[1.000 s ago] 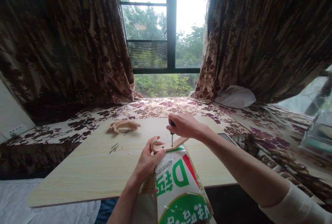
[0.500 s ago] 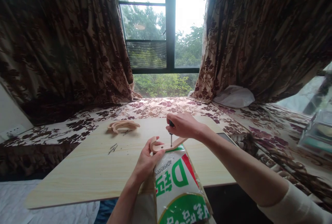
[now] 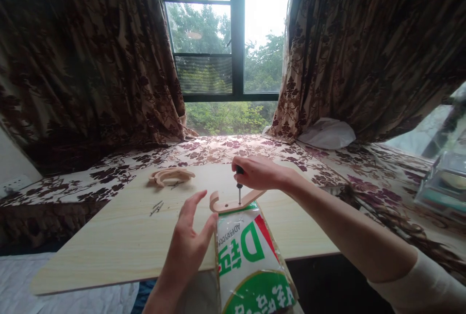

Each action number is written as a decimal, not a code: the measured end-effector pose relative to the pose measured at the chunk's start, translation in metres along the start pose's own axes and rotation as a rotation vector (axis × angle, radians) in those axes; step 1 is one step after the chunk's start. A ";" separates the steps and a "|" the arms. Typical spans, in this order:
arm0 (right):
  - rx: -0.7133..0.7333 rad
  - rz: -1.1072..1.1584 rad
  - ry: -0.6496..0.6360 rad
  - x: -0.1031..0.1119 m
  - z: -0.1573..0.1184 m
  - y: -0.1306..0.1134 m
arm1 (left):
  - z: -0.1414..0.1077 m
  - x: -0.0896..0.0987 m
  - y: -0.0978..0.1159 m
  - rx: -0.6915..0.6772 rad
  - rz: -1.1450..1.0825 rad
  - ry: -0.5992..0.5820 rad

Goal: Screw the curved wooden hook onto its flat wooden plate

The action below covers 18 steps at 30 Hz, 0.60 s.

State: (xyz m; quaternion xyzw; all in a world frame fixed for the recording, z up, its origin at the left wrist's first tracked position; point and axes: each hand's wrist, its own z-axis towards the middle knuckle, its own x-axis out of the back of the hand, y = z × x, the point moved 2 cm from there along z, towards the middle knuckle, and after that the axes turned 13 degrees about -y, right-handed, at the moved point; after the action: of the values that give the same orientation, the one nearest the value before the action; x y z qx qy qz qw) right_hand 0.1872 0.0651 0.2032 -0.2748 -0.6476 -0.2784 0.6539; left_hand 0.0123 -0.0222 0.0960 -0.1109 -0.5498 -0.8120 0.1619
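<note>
Screwdriver [image 3: 239, 170] and right hand [image 3: 257, 172] meet above the curved wooden hook [image 3: 227, 206], the hand closed around the dark handle so that its fingers cover much of the grip. The shaft runs down near vertical to a hole midway along the hook; whether a screw sits under the tip is too small to tell. The hook lies across the top end of the printed plastic package [image 3: 251, 251], its bent end to the left and its far right end running out below the right hand. The package stretches from the hook toward the person, and the bottom of the frame cuts it off.

The left hand [image 3: 189, 236] is open, just left of the hook, thumb and fingers spread and gripping nothing; whether the thumb touches the package edge cannot be told. Farther left of the hook, loose screws [image 3: 156, 208] lie on the wood-grain tabletop [image 3: 109, 241]. Beyond them, left of and behind the hook, more curved wooden pieces [image 3: 171, 176] overlap, their number hard to make out. Well right of the hook, a clear plastic box [image 3: 444, 185] is cut by the frame.
</note>
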 end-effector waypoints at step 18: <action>0.025 -0.057 0.000 -0.003 0.008 -0.001 | -0.011 -0.069 0.008 -0.129 0.760 -0.274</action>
State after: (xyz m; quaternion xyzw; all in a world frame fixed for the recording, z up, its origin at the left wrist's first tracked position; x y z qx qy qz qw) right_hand 0.1813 0.0700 0.2000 -0.2483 -0.6586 -0.2888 0.6490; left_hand 0.0791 -0.0251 0.0746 -0.4232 -0.4341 -0.7049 0.3682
